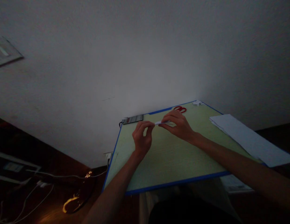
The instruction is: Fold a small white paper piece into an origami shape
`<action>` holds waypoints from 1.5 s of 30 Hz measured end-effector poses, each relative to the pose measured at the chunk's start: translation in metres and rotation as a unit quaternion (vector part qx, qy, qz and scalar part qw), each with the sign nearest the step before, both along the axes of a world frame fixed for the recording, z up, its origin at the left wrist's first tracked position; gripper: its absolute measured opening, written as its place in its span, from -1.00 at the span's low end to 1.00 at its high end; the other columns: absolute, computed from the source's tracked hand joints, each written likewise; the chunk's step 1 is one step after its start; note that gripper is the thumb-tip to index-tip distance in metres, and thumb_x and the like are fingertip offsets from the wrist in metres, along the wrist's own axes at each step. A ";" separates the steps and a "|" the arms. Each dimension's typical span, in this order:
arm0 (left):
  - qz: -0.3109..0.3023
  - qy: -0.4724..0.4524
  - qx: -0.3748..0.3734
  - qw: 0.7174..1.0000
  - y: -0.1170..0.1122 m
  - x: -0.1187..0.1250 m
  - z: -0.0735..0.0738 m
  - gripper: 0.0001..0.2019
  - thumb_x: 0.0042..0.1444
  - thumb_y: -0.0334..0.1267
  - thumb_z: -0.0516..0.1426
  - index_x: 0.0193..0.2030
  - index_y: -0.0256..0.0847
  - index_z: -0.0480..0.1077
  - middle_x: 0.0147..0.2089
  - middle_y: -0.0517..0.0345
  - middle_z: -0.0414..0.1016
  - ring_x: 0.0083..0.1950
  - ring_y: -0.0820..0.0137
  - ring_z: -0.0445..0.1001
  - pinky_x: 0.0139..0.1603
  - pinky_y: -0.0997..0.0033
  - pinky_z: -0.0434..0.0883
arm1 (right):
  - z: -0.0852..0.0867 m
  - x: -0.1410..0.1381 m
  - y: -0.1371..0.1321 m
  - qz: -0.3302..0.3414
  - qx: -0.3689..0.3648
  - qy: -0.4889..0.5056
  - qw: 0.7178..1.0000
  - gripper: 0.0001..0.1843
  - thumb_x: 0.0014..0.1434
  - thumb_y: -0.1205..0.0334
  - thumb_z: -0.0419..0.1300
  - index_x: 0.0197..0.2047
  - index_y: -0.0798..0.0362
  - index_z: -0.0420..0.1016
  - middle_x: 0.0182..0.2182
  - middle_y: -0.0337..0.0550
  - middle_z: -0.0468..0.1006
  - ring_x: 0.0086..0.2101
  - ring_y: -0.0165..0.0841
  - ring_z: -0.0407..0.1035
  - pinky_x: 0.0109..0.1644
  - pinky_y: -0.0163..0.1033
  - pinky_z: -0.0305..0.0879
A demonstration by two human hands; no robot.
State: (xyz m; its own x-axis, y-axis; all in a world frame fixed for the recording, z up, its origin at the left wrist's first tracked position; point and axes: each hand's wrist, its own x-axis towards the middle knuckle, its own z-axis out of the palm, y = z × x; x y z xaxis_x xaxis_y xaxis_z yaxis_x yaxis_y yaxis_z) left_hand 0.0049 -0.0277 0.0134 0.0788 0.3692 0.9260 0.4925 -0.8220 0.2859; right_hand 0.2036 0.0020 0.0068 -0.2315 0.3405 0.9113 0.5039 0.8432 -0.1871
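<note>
Two hands (142, 137), one pinched paper (158, 123), one table (170, 158)

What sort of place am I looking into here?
Probably a dim room in a home: a small blue-edged table by a plain wall, with a loose white cable running low beside it.

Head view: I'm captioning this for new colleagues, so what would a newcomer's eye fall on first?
Probably the left hand and right hand, near the middle, holding a small white piece between them above the blue-edged green tabletop. Next might come the red-handled scissors, just beyond the right hand near the far edge. The large white paper also stands out at the right, reaching past the table's side.
</note>
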 end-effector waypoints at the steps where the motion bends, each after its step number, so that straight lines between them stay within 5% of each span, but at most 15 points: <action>1: -0.003 0.000 0.001 1.000 0.000 0.000 0.000 -0.94 0.25 -0.40 0.23 -0.24 -0.17 0.51 -0.27 0.14 0.57 -0.21 0.39 0.55 -0.13 0.36 0.46 | 0.000 0.000 0.001 -0.001 0.004 -0.001 1.000 -0.84 0.24 0.09 0.36 -0.28 -0.03 0.56 -0.32 -0.14 0.63 -0.23 -0.21 0.49 -0.06 -0.05 0.29; 17: -0.032 0.026 -0.025 0.999 0.001 0.001 0.001 -0.95 0.24 -0.31 0.26 -0.24 -0.17 0.46 -0.26 0.14 0.51 -0.21 0.39 0.50 -0.16 0.35 0.45 | -0.001 -0.001 0.000 0.024 0.020 -0.044 0.999 -0.88 0.35 0.18 0.22 -0.25 -0.05 0.53 -0.31 -0.13 0.59 -0.23 -0.22 0.41 -0.08 -0.06 0.26; 26: -0.025 0.045 -0.034 0.998 0.001 0.000 0.000 -0.95 0.23 -0.29 0.28 -0.23 -0.16 0.49 -0.28 0.14 0.54 -0.22 0.37 0.50 -0.17 0.34 0.44 | -0.004 -0.007 -0.002 0.038 -0.053 -0.015 0.998 -0.86 0.33 0.14 0.26 -0.27 -0.03 0.51 -0.34 -0.16 0.61 -0.24 -0.24 0.45 -0.08 -0.08 0.26; 30: -0.008 0.026 -0.085 0.996 0.005 0.001 -0.001 -0.72 0.15 -0.16 0.35 -0.04 -0.14 0.49 -0.17 0.09 0.58 -0.18 0.35 0.50 -0.15 0.32 0.44 | -0.004 -0.007 0.001 0.069 -0.134 0.088 0.985 -0.78 0.27 0.00 0.31 -0.28 -0.03 0.53 -0.34 -0.20 0.63 -0.29 -0.28 0.48 -0.13 -0.12 0.33; 36: 0.000 -0.012 -0.122 0.992 0.008 -0.002 -0.005 -0.85 0.19 -0.16 0.31 -0.29 -0.18 0.53 -0.33 0.17 0.56 -0.28 0.39 0.50 -0.17 0.35 0.42 | -0.003 -0.005 0.003 0.127 -0.224 0.145 0.955 -0.69 0.12 -0.08 0.42 -0.26 -0.02 0.59 -0.32 -0.19 0.66 -0.27 -0.25 0.51 -0.10 -0.07 0.40; 45: -0.136 -0.168 -0.252 0.943 0.013 0.002 -0.007 -0.82 0.02 -0.18 0.41 -0.30 -0.18 0.57 -0.31 0.14 0.61 -0.26 0.38 0.57 -0.17 0.34 0.52 | -0.008 -0.002 0.011 0.188 -0.255 0.173 0.933 -0.67 0.04 -0.06 0.47 -0.25 -0.02 0.60 -0.29 -0.17 0.65 -0.24 -0.25 0.51 -0.06 -0.06 0.43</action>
